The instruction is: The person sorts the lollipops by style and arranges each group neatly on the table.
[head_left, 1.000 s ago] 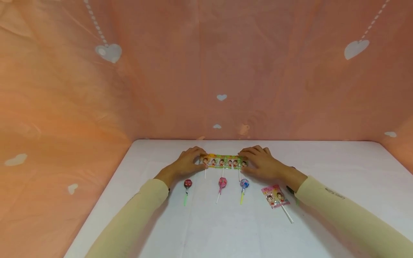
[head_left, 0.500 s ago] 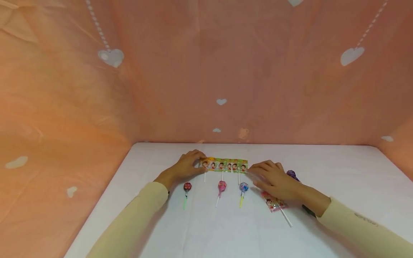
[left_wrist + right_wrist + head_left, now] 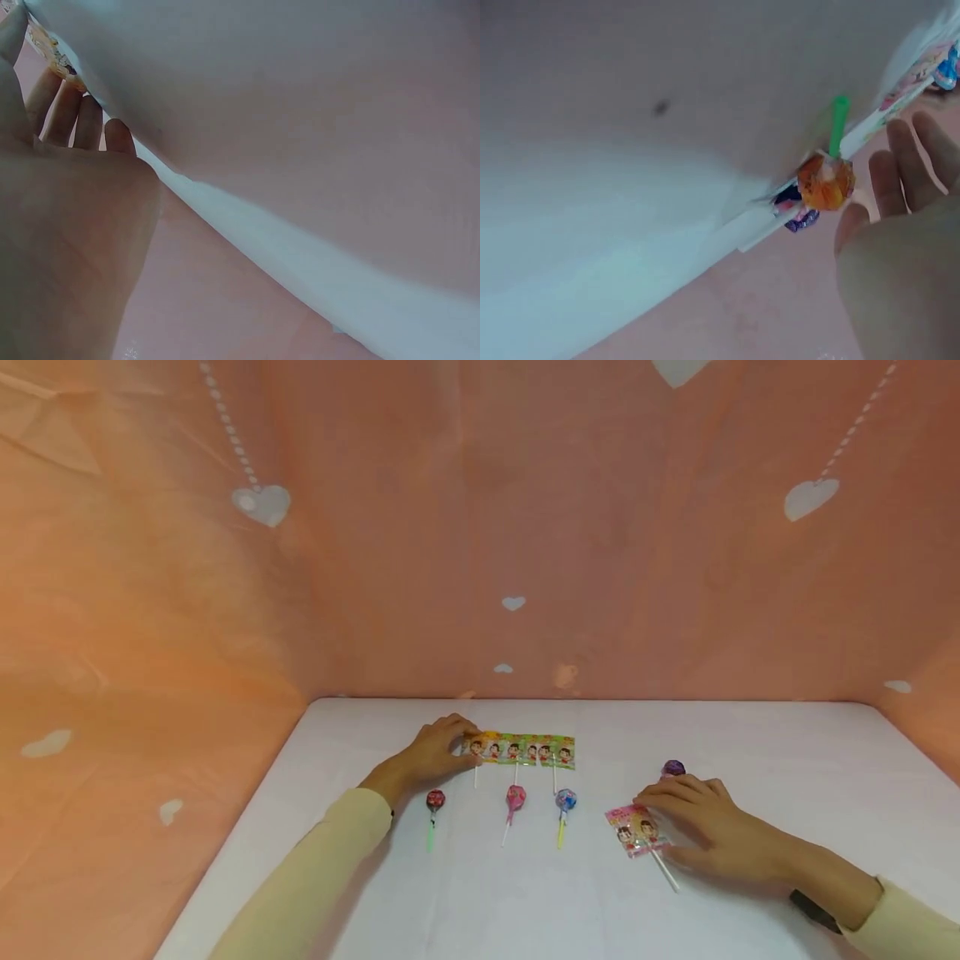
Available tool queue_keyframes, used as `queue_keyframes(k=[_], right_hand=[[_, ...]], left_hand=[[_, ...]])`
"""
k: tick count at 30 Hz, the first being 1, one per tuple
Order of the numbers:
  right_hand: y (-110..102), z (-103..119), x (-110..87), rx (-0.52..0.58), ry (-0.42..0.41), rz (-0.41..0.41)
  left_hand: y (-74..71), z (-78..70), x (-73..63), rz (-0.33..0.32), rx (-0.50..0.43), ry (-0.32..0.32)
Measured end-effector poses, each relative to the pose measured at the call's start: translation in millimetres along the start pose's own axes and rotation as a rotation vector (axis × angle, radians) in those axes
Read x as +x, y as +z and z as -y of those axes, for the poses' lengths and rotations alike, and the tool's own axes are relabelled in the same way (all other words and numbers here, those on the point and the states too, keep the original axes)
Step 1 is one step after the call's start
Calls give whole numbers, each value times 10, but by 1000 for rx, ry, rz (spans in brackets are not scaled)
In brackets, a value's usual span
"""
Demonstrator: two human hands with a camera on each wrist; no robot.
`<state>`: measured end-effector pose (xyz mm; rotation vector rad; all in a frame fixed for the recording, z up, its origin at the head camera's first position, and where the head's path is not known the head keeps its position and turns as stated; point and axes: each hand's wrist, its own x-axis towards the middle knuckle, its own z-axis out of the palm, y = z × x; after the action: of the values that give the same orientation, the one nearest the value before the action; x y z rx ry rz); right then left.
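Observation:
In the head view my left hand holds the left end of a row of flat-wrapped lollipops, thumb low and fingers high on the orange-wrapped lollipop. Its fingertips meet the orange wrapper in the left wrist view. Beside it lie two green-wrapped lollipops, white sticks pointing toward me. My right hand has its fingers spread at the right side of a pink flat-wrapped lollipop. Beyond its fingers is a purple ball lollipop. An orange ball lollipop with a green stick shows near its little finger.
Three ball lollipops stand apart in a row nearer me: dark red, pink and blue. All lie on a white-covered table. An orange-pink cloth with hearts hangs behind and at the sides.
My right hand has left the right end of the green-wrapped row and moved right and nearer, to the pink flat-wrapped lollipop. The purple lollipop came into view. My left hand stays put.

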<state>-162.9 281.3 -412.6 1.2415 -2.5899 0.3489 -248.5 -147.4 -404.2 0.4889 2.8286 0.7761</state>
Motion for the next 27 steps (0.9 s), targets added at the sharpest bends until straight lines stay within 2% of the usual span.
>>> queue_keyframes(k=[3, 11, 18, 22, 27], right_hand=[[1, -3, 1, 13, -15, 5], [15, 43, 108, 120, 86, 112], [19, 59, 142, 131, 84, 150], [-7, 53, 133, 187, 112, 169], [-3, 49, 99, 204, 159, 192]], left_hand=[[-19, -1, 2, -6, 6, -1], [-12, -19, 4, -7, -25, -18], [-7, -5, -14, -9, -10, -28], [-29, -6, -18, -12, -21, -22], [12, 18, -21, -11, -51, -17]])
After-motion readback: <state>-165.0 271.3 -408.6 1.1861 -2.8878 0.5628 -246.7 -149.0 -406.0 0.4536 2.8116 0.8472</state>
